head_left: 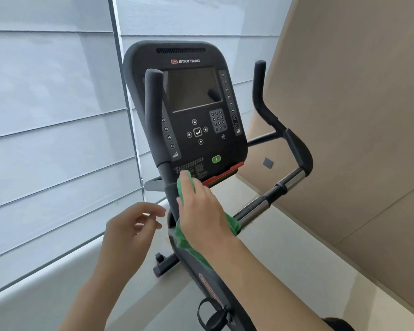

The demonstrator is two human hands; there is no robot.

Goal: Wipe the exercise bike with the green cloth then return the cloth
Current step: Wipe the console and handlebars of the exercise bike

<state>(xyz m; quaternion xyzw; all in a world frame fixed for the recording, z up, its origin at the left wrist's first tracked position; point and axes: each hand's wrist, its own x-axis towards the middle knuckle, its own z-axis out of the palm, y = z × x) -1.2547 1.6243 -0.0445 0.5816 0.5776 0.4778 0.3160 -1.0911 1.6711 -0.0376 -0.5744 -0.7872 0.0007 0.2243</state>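
Note:
The exercise bike's black console [187,108] faces me, with a dark screen, a keypad and a green button. My right hand [198,211] lies flat on the green cloth [184,242], pressing it against the bike's upright post just below the console; its fingertips reach the console's lower edge. The cloth bunches under the palm and hangs down over the frame. My left hand [132,232] hovers to the left of the post, fingers loosely curled, holding nothing.
Two black handlebar grips [153,115] [259,91] rise on either side of the console, and a chrome-and-black bar [273,194] runs to the right. A pedal with a strap [213,314] sits low. White blinds fill the left; a beige wall stands at right.

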